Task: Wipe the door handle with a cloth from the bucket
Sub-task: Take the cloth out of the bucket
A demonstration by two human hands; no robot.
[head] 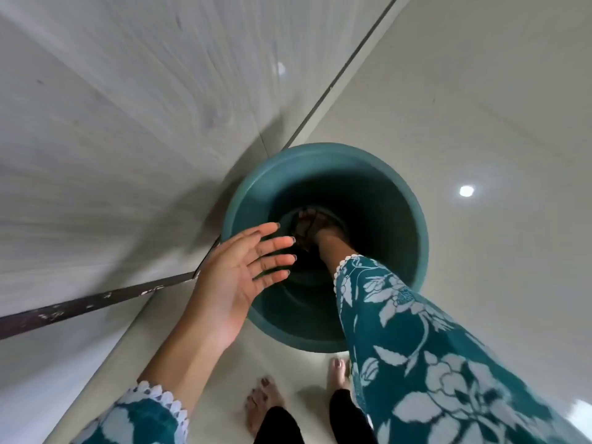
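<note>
A deep teal bucket (407, 219) stands on the pale floor against the base of the door. My right hand (323, 232) reaches down inside it to the bottom, where it touches a dark cloth (304, 224); the dim light hides whether the fingers have closed on it. My left hand (246, 270) hovers open, palm up and fingers spread, over the bucket's near-left rim. The door handle is out of view.
A pale wood-grain door (128, 123) fills the left, with a dark scuffed strip (80, 307) along its bottom edge. Glossy light floor tiles (480, 107) spread to the right. My bare feet (262, 402) stand just in front of the bucket.
</note>
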